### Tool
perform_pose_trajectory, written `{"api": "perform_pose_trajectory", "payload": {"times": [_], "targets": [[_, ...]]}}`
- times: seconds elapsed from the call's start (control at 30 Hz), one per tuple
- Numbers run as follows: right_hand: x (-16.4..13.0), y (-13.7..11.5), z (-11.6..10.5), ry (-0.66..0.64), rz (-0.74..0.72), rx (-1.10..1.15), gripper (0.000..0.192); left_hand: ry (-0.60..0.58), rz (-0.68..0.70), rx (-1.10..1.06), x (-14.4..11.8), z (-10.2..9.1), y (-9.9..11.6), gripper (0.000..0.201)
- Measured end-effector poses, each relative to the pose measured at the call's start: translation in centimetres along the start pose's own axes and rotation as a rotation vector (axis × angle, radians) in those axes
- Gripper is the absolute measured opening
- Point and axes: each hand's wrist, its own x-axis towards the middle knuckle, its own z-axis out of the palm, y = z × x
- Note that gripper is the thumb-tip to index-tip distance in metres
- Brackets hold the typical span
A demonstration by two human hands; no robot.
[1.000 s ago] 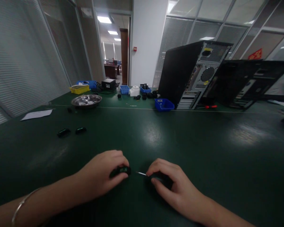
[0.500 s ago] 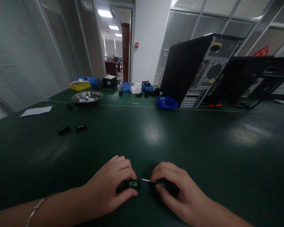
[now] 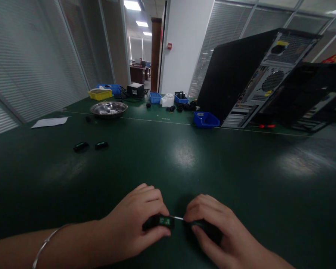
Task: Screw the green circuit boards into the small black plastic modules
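Low in the view, my left hand [image 3: 148, 218] is closed round a small black device with a green circuit board [image 3: 165, 221] showing on its top. My right hand [image 3: 220, 228] grips the dark handle of a screwdriver [image 3: 179, 218]. Its thin metal shaft points left, and the tip meets the upper right end of the device near my left fingertips; the exact contact is too small to make out. Farther off to the left, two similar black devices, one [image 3: 81, 146] and another [image 3: 101, 145], lie on the green tabletop [image 3: 145, 157].
A metal bowl [image 3: 108, 109] and a paper sheet [image 3: 49, 122] are at the far left. At the back stand a yellow tray [image 3: 100, 94], a black box [image 3: 135, 90] and a white plastic part [image 3: 167, 100]. A blue bin [image 3: 206, 120] sits beside a tilted-looking computer case [image 3: 238, 74].
The camera view has turned slightly, so the background sits farther right and a bit higher. Both hands keep their grips, with the screwdriver tip still at the device.
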Motion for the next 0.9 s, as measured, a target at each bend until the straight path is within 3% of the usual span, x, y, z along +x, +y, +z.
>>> {"api": "perform_pose_trajectory", "payload": {"times": [0.3, 0.9], "targets": [[-0.15, -0.29, 0.05, -0.058, 0.025, -0.056, 0.022, -0.033, -0.036, 0.023, -0.02, 0.12, -0.14, 0.009], [-0.13, -0.06, 0.40, -0.047, 0.015, -0.015, 0.021, -0.003, -0.014, -0.026, -0.18, -0.03, -0.23, 0.008]]}}
